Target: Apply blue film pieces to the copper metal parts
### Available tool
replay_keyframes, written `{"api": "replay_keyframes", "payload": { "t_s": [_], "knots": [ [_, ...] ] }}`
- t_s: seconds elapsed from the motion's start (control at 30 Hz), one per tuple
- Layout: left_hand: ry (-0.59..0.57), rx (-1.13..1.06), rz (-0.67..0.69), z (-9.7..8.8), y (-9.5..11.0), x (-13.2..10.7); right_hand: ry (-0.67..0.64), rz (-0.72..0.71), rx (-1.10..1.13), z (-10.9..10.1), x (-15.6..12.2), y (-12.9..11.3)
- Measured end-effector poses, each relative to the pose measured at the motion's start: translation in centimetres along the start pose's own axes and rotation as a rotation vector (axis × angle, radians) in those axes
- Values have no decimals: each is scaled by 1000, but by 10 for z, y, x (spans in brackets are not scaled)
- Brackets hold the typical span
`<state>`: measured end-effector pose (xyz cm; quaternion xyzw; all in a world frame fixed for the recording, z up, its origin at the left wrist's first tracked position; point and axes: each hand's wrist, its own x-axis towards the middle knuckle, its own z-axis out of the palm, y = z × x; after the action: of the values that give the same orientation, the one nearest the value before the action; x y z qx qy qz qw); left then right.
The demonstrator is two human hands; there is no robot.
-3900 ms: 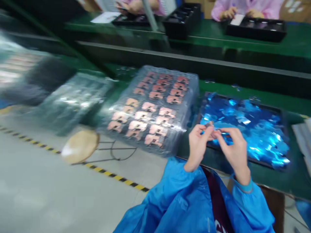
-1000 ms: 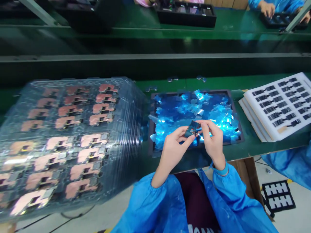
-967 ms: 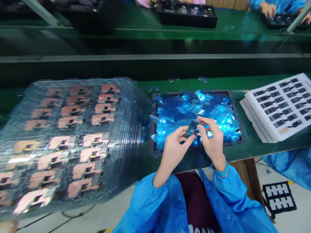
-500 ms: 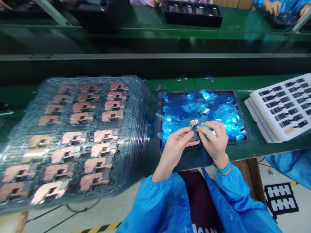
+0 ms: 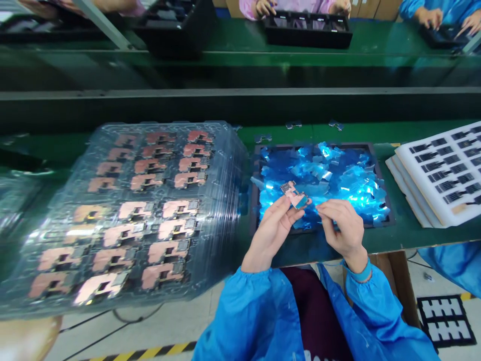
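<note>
My left hand (image 5: 271, 233) pinches a small copper-coloured circuit board (image 5: 295, 195) between thumb and fingers, above the near edge of a black tray (image 5: 319, 146) heaped with shiny blue film scraps. My right hand (image 5: 343, 225) hovers just to the right, fingers apart, holding nothing and not touching the board. To the left of my hands stands a tall stack of transparent plastic trays (image 5: 235, 150) holding rows of copper-coloured boards.
White foam sheets (image 5: 443, 173) with rows of small black parts lie at the right on the green bench (image 5: 391, 240). Several loose dark pieces sit behind the blue tray. Across a dark rail, co-workers' hands (image 5: 265, 7) work over black trays (image 5: 308, 31).
The board has turned from its dark side to its copper side. My right hand has let go and moved right. The whole view has shifted slightly.
</note>
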<state>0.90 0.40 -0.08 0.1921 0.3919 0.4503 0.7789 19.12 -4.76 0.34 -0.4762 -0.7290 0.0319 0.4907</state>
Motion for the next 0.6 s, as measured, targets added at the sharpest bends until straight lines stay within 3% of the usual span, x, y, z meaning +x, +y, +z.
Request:
{"api": "replay_keyframes", "payload": {
  "t_s": [0.1, 0.17, 0.27, 0.4, 0.6],
  "knots": [
    [76, 24, 87, 1, 4, 1, 240, 190, 18, 6, 3, 2],
    [115, 70, 131, 2, 6, 0, 325, 365, -15, 11, 8, 9],
    [119, 146, 180, 6, 7, -1, 181, 459, -101, 20, 20, 24],
    [136, 191, 215, 12, 3, -1, -11, 314, -183, 34, 30, 28],
    [198, 161, 322, 22, -8, -4, -126, 268, 122, 35, 26, 3]
  ]
}}
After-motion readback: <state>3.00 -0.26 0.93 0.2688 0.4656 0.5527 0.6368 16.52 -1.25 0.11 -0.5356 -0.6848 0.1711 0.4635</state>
